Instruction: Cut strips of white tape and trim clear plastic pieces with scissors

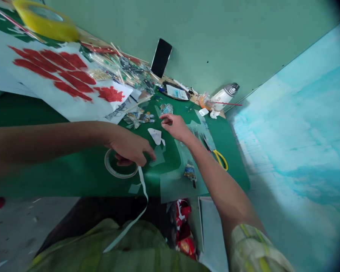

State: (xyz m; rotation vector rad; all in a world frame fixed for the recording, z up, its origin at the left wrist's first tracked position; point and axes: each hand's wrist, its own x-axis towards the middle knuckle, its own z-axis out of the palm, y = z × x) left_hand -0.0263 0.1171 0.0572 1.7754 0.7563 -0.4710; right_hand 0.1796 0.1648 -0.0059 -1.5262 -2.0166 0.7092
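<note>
My left hand (130,147) is above a tape roll (121,174), index finger stretched toward a small clear film piece (158,155), other fingers partly curled. A pale strip (143,185) hangs from beside this hand over the table edge onto the clothing. My right hand (175,126) has its fingertips drawn together near a shiny decorated piece (166,108); anything between them is too small to name. Between the hands lies a white paper cutout (155,136). More shiny pieces (140,116) lie behind the left hand.
Yellow-handled scissors (221,159) and clear sheets (170,185) lie around the right forearm. Red-painted paper (59,75), a yellow tape roll (47,20) and packets with sticks (119,68) fill the back left. A phone (161,58) and white bottle (225,95) stand by the wall.
</note>
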